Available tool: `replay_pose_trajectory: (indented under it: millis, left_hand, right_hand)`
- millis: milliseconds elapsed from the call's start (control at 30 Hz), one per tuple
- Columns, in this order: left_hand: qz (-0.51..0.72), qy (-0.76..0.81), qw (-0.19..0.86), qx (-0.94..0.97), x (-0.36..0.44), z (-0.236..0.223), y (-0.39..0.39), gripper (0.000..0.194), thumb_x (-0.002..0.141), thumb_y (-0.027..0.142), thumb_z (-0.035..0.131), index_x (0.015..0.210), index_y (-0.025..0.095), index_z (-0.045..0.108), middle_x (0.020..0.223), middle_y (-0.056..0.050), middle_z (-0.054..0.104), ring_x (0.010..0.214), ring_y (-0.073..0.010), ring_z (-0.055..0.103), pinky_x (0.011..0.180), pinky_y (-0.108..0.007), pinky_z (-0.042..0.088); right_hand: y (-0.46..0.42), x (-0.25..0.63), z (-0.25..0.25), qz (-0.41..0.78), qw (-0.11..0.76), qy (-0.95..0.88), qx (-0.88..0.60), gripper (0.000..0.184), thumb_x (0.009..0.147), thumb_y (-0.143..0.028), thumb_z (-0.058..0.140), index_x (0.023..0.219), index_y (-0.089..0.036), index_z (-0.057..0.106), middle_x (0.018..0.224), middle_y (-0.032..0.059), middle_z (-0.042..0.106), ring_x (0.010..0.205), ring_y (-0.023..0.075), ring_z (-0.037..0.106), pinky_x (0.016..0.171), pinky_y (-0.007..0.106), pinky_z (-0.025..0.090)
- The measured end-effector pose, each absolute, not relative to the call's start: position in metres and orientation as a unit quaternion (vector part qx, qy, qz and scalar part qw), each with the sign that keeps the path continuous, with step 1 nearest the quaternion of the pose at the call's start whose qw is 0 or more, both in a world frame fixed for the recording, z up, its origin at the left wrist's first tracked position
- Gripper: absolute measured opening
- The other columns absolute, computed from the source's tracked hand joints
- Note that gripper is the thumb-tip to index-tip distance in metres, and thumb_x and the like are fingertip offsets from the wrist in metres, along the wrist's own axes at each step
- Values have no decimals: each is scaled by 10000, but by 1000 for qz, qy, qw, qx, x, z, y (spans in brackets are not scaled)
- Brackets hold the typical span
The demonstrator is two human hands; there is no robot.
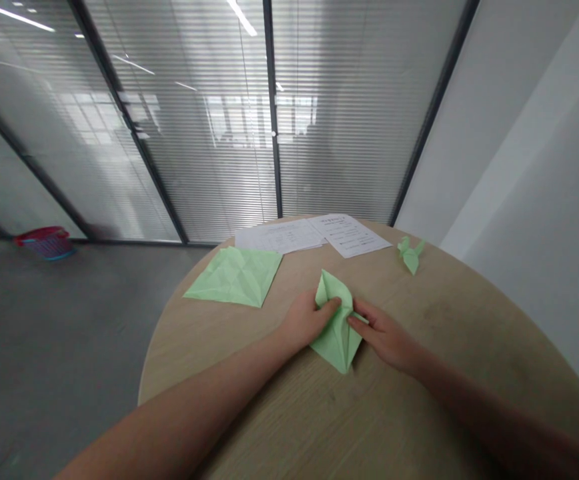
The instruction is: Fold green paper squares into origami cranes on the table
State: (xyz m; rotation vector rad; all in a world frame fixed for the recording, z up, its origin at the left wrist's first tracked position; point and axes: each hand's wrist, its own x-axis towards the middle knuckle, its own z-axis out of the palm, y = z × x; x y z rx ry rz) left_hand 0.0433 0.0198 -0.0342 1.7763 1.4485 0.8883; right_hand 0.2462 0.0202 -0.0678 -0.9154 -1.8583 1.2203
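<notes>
Between my two hands is a partly folded sheet of light green origami paper (pixel 338 337), held just over the table with one corner pointing toward me. My left hand (pixel 311 320) grips its left side, thumb lying across the front and the other fingers hidden behind. On the right edge, my right hand (pixel 382 335) pinches the paper between thumb and fingers. Creases run down the middle to the near corner, and the upper part bulges open. A second green sheet (pixel 237 277), creased and spread flat, lies to the left. At the right stands a small folded green paper figure (pixel 410 255).
Printed white sheets (pixel 354 237) overlap at the far edge of the round wooden table (pixel 399 413). A red and blue basket (pixel 47 243) sits on the grey floor at left. Glass panels with blinds (pixel 219 167) rise behind the table, and a white wall (pixel 529 147) stands at right.
</notes>
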Motion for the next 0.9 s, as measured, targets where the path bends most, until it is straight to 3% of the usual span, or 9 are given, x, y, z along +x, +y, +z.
replay_pose_trajectory:
  millis: [100, 167, 333, 500, 600, 667, 800, 900]
  left_hand:
    - [342, 560, 348, 670, 43, -34, 20, 360, 945, 476, 555, 980, 179, 756, 975, -105, 810, 899, -290, 748, 790, -373, 568]
    - [348, 564, 362, 655, 42, -35, 21, 371, 956, 476, 540, 1000, 176, 753, 999, -110, 812, 909, -286, 751, 797, -373, 572]
    - [352, 544, 372, 665, 40, -36, 22, 318, 861, 460, 683, 1007, 185, 748, 1032, -106, 813, 965, -302, 746, 802, -379, 578]
    - [349, 547, 350, 676, 40, -36, 20, 271, 805, 434, 742, 928, 193, 745, 983, -104, 811, 921, -311, 740, 773, -385, 563]
    - [345, 557, 345, 671, 41, -35, 19, 267, 822, 447, 728, 842, 181, 734, 897, -106, 796, 856, -305, 728, 702, -370, 544]
    - [345, 560, 349, 668, 41, -34, 19, 296, 837, 473, 712, 813, 178, 728, 850, -101, 783, 814, -297, 721, 662, -359, 530]
    - [346, 553, 347, 674, 42, -31, 17, 320, 856, 503, 687, 827, 187, 729, 859, -93, 787, 814, -285, 723, 652, -345, 526]
    - [347, 540, 331, 692, 42, -29, 15, 310, 865, 495, 686, 860, 189, 736, 887, -92, 792, 854, -282, 721, 678, -340, 534]
  right_hand:
    - [21, 246, -72, 447, 377, -732, -350, 576, 999, -401, 552, 1557, -272, 492, 1572, 89, 542, 1458, 299, 483, 1252, 531, 307]
    - [22, 247, -74, 450, 380, -730, -347, 598, 1004, -370, 522, 1591, -290, 440, 1604, 77, 505, 1486, 281, 454, 1263, 524, 293]
    - [19, 247, -69, 449, 388, -725, -350, 533, 988, -362, 535, 1518, -303, 546, 1540, 62, 576, 1470, 291, 467, 1264, 533, 286]
    - [13, 246, -65, 479, 365, -707, -371, 440, 1018, -529, 508, 1338, -293, 697, 1283, 84, 727, 1197, 320, 646, 1122, 511, 458]
    - [10, 247, -67, 494, 347, -705, -373, 552, 1019, -675, 432, 1261, -274, 723, 1043, 84, 755, 956, 291, 682, 968, 465, 539]
    - [9, 247, -68, 503, 347, -694, -381, 625, 1003, -740, 396, 1228, -258, 725, 976, 82, 744, 901, 278, 673, 941, 457, 545]
    - [14, 247, -72, 499, 389, -662, -402, 648, 949, -797, 455, 1201, -268, 732, 1149, 96, 747, 1149, 308, 651, 1115, 497, 455]
    - [21, 248, -79, 519, 393, -640, -407, 691, 942, -820, 427, 1203, -260, 736, 1173, 98, 759, 1186, 313, 656, 1119, 514, 460]
